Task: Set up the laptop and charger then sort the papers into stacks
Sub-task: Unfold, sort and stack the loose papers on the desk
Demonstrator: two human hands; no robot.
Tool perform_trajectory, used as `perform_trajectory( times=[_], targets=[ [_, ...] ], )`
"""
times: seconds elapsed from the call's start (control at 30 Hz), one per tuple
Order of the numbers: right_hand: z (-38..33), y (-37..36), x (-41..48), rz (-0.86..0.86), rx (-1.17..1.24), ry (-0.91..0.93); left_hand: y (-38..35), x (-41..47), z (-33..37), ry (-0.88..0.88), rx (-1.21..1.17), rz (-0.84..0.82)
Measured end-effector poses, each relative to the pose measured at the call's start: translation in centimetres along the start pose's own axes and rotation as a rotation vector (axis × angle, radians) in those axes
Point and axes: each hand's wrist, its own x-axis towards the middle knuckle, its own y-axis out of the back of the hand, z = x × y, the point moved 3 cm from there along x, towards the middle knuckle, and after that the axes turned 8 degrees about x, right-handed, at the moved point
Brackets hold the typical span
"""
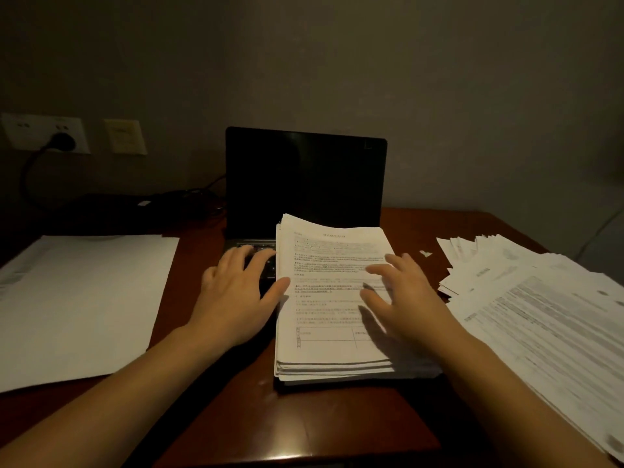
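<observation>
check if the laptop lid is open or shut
Open: the laptop has its lid upright behind the paper stack, keys showing by the left hand.

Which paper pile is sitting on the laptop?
The middle printed stack, lying across the laptop keyboard; the blank left pile and fanned right pile rest on the desk.

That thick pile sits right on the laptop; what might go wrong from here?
The printed stack lies on the keyboard of the open laptop; a push from the left hand or right hand might slide sheets off or press keys. The fanned papers on the right run to the table edge and may slip off.
</observation>
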Motion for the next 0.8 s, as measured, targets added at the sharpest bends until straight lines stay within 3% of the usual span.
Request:
perform_trajectory(
  times=[0.37, 0.63, 0.8],
  targets=[
    [-10.3, -5.8, 1.1, -0.128, 0.032, 0.257, 2.0, -1.7, -8.7, 0.146, 0.128, -0.118],
    [-18.9, -11.7, 1.7, -0.288, -0.001, 0.456, 5.4, -4.3, -22.4, 0.498, 0.241, -0.200],
    [-24.1, -16.7, 2.0, -0.405, -0.028, 0.533, 5.4, -6.0, -27.3, 0.548, 0.190, -0.248]
  ],
)
